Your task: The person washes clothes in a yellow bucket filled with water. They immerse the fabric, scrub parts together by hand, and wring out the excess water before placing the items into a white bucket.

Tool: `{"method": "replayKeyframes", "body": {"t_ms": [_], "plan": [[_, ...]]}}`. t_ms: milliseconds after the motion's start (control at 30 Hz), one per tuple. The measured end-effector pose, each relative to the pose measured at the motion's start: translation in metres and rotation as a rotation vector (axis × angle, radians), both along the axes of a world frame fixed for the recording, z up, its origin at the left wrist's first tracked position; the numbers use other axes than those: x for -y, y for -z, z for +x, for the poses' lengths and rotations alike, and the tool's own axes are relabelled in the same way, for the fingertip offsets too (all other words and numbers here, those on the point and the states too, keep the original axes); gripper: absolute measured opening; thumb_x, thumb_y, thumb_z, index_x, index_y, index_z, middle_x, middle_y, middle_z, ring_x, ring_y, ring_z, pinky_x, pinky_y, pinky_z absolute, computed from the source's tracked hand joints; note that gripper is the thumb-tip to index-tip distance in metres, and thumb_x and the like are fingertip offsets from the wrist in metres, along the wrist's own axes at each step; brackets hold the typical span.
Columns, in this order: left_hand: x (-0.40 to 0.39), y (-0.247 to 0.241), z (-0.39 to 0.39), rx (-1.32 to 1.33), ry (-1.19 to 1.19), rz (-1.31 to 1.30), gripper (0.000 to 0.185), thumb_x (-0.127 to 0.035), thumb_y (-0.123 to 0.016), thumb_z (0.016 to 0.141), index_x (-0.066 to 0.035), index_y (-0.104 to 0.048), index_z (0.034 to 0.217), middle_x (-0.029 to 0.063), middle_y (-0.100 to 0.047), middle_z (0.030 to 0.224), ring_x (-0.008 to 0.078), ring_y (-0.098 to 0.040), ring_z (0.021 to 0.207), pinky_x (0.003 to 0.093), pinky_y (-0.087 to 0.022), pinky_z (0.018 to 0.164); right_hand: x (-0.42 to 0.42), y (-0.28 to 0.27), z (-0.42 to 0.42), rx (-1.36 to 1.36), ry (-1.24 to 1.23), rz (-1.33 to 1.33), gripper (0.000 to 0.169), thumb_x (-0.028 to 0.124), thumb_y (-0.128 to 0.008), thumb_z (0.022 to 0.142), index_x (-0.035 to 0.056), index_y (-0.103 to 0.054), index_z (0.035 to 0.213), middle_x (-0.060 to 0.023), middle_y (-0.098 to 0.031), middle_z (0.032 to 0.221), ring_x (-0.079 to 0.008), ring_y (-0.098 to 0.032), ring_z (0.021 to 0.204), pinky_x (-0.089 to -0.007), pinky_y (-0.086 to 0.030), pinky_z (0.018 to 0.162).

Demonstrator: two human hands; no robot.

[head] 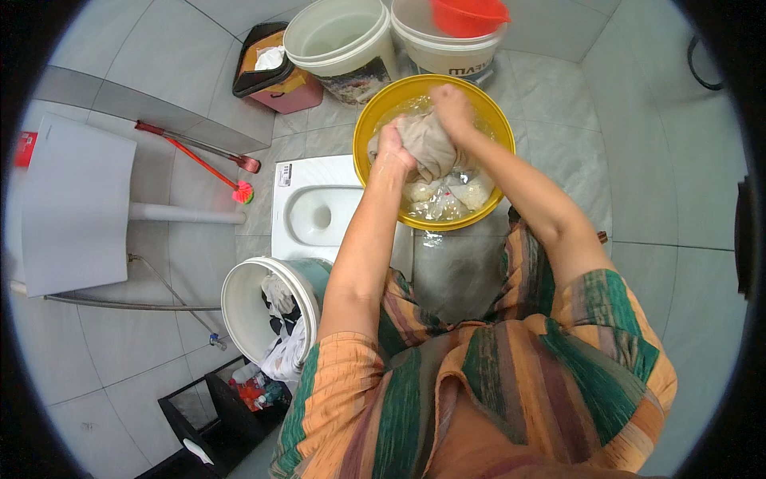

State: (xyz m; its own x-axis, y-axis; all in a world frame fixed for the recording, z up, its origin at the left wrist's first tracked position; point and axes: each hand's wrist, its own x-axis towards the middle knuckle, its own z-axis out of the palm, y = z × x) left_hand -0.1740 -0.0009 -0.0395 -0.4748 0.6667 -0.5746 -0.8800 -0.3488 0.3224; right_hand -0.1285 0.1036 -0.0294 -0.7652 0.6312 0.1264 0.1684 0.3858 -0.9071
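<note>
A round yellow plastic tub point(508, 141) holds water and several wet cloths. Over it, my left hand point(396, 143) grips the left side of a bunched beige cloth point(426, 141). At the cloth's upper right is my right hand point(452, 108), curled and blurred by motion; whether its fingers hold the fabric, I cannot tell. Below the beige cloth, pale wet cloths point(473, 193) lie in the water near the tub's lower rim. The undersides of the cloths are hidden.
A white squat toilet point(284, 209) adjoins the tub. White buckets point(335, 66) point(449, 45) and a pink bin point(299, 96) stand behind. A tilted bucket point(239, 299) holds clothes at left. A toilet brush point(203, 163) leans nearby; a black shelf point(239, 413) stands lower left.
</note>
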Motion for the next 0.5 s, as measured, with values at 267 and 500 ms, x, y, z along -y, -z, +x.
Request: {"method": "replayKeyframes", "body": {"t_ms": [267,500], "plan": [[-0.031,-0.015,0.042,-0.012,-0.099,-0.006,0.019,-0.025,-0.043,0.085,-0.013,-0.057,0.086,0.0080,-0.059,0.076,0.0202,-0.055,0.066,0.0365,-0.046,0.066,0.002,0.005,0.006,-0.016,-0.246,0.500,0.028,0.031,-0.048,0.080,0.0066,-0.061,0.074,-0.0183,-0.059,0.073,-0.0331,-0.059,0.071,-0.0392,-0.045,0.062],[0.034,0.102,-0.019,-0.616,-0.033,0.273,0.025,-0.038,-0.051,0.081,-0.014,-0.056,0.081,0.0044,-0.058,0.080,0.0182,-0.054,0.067,0.0359,-0.045,0.063,0.072,-0.040,0.033,-0.110,-0.248,0.261,0.028,0.029,-0.051,0.078,0.0053,-0.061,0.068,-0.0153,-0.057,0.065,-0.0293,-0.057,0.061,-0.0390,-0.044,0.054]]}}
